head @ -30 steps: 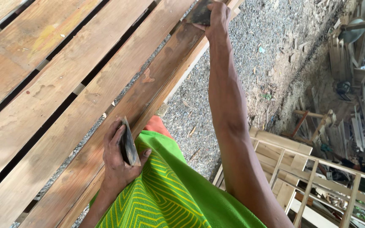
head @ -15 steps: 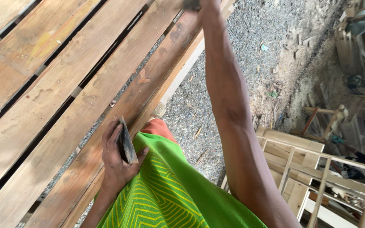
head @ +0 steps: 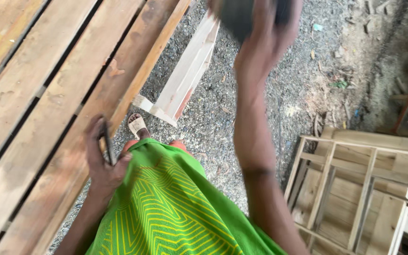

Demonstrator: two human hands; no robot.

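Gripping a thin dark flat piece (head: 107,144) edge-on between thumb and fingers, the left hand (head: 101,158) rests against the near edge of the counter (head: 34,94), a bench of long reddish wooden planks with dark gaps between them, which fills the left side of the view. The right hand (head: 260,40) is raised at the far top, blurred, its fingers wrapped round a dark rounded object (head: 239,16) whose kind cannot be told. Below, a green garment with a yellow zigzag pattern (head: 166,212) fills the near middle, and a sandalled foot (head: 137,125) stands on grey gravel (head: 289,94). A pale wooden board piece (head: 185,78) lies just beyond the foot. At the right, a pale wooden frame (head: 355,189) sits on the ground.
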